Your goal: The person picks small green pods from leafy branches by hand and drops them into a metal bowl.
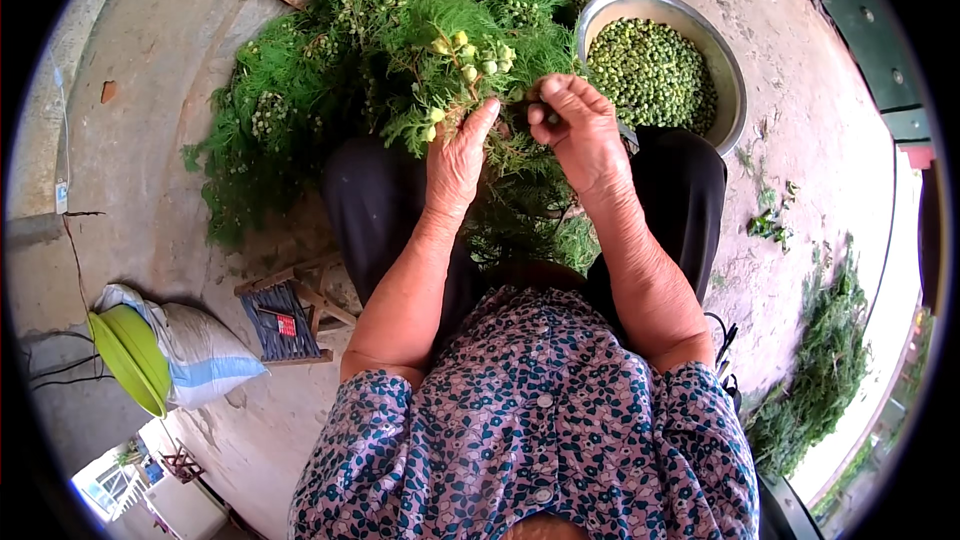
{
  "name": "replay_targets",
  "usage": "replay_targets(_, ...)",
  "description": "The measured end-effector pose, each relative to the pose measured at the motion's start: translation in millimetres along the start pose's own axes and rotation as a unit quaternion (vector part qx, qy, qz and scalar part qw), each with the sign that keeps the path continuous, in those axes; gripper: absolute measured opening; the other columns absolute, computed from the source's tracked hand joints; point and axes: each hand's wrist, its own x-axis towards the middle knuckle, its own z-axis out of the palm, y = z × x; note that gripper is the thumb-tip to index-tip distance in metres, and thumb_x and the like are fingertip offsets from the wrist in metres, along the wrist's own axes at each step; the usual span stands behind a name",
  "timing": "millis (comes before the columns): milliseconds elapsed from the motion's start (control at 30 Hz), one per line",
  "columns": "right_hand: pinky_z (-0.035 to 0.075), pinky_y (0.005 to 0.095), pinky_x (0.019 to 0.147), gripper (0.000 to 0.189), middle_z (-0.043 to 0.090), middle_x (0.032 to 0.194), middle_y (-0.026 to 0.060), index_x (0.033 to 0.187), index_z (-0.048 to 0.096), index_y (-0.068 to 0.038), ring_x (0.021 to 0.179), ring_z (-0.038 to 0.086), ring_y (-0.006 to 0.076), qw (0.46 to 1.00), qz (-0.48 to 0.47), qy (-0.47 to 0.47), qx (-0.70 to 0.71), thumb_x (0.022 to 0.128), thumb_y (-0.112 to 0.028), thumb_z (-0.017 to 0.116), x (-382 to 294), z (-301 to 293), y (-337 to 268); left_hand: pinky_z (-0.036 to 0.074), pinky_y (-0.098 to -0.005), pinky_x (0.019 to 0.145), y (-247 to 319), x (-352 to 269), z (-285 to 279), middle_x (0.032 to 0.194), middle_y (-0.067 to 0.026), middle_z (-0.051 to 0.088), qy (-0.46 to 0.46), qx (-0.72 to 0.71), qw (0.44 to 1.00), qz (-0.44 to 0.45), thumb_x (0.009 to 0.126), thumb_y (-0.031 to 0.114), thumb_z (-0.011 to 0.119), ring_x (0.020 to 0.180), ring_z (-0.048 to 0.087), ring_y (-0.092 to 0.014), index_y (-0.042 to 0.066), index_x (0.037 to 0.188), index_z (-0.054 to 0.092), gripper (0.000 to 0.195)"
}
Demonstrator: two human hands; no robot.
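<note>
A heap of green conifer branches with clusters of pale green cones [330, 67] lies before me and between my knees. My left hand [459, 165] is closed round a sprig [450, 82] that bears several light green cones. Close to its right, my right hand [577, 124] has its fingers curled, with the fingertips darkly stained; a small roundish thing, seemingly a cone, shows between thumb and fingers. Beyond the right hand stands a wide metal basin [733, 82] holding many small green cones [649, 75]. Its near edge is partly hidden by my right knee.
A small wooden stool [281, 322] with a red-and-dark object on it stands at left. Beside it are a white woven sack [206, 352] and a lime green plastic basin [127, 360]. More cut greenery [817, 367] lies on the concrete floor at right, near scattered leaves [769, 225].
</note>
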Motion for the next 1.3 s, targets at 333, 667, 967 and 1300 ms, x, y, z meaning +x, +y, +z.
replay_targets(333,0.037,0.0180,0.047,0.022,0.054,0.067,-0.0019,0.103,0.058,0.001,0.054,0.045,0.0044,0.969,-0.029,-0.003,-0.244,0.082,-0.007,0.058,-2,6,2,0.036,-0.0224,0.047,2,5,5,0.065,-0.0009,0.055,0.043,-0.192,0.975,-0.107,0.082,0.025,0.056,0.054,0.042,-0.007,0.002,0.088,0.060,0.024)
replay_targets(667,0.038,0.0184,0.050,0.013,0.053,0.068,-0.0022,0.092,0.060,-0.001,0.055,0.044,0.0046,0.903,-0.160,-0.019,-0.398,0.082,-0.008,0.058,0,-1,12,0.039,-0.0201,0.055,4,3,11,0.073,0.0032,0.058,0.009,-0.227,0.971,-0.072,0.078,0.016,0.065,0.061,0.047,-0.005,0.002,0.089,0.062,0.018)
replay_targets(967,0.036,0.0202,0.047,0.008,0.051,0.070,0.0004,0.091,0.055,-0.002,0.057,0.047,0.0090,1.000,0.004,-0.030,-0.005,0.085,-0.008,0.053,4,-9,1,0.040,-0.0203,0.056,1,5,7,0.074,0.0018,0.061,0.036,-0.396,0.909,-0.121,0.075,0.007,0.066,0.060,0.050,-0.007,0.006,0.081,0.064,0.007)
replay_targets(1300,0.041,0.0207,0.056,0.019,0.054,0.081,-0.0009,0.097,0.062,-0.004,0.066,0.047,0.0075,0.898,-0.173,-0.066,-0.399,0.079,-0.005,0.061,0,2,4,0.041,-0.0224,0.066,-1,2,7,0.085,-0.0002,0.061,0.055,-0.403,0.903,-0.139,0.074,0.010,0.068,0.072,0.053,-0.009,0.006,0.091,0.062,0.019)
